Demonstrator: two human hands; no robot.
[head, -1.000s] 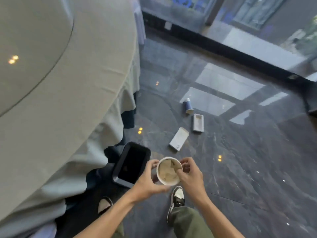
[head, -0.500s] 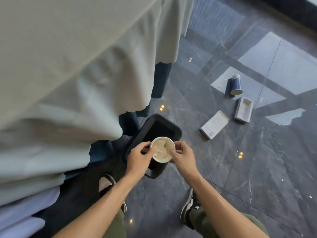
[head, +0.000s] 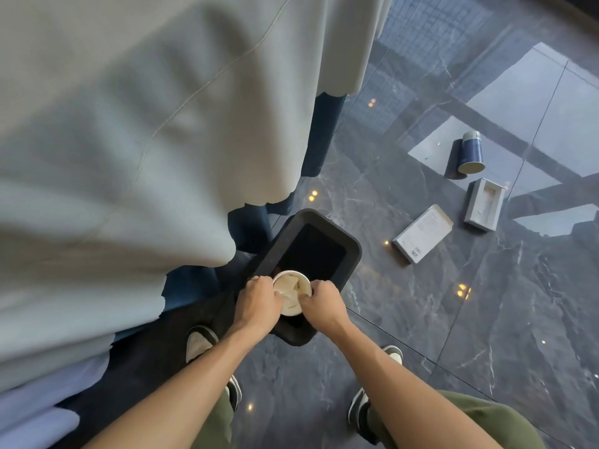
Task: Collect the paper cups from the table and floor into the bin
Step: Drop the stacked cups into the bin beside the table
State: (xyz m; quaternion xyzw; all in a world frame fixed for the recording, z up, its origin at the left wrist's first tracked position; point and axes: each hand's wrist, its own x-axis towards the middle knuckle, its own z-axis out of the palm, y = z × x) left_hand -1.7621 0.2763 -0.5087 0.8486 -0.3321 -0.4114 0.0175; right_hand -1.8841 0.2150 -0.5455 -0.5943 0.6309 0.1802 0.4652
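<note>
A white paper cup (head: 291, 291) with crumpled paper inside sits between both my hands, held over the near end of the black rectangular bin (head: 351, 254). My left hand (head: 257, 301) grips the cup's left side and my right hand (head: 322, 303) grips its right side. A second paper cup (head: 470, 153), dark blue with a white rim, lies on its side on the floor at the right.
The table's grey cloth (head: 146, 140) hangs down at the left, close to the bin. A flat white box (head: 423, 233) and an open white box tray (head: 484, 204) lie on the dark marble floor. My shoes (head: 197, 345) stand beside the bin.
The hands have carried the white cup down and over the bin's opening. The view has tilted down and moved closer to the bin.
</note>
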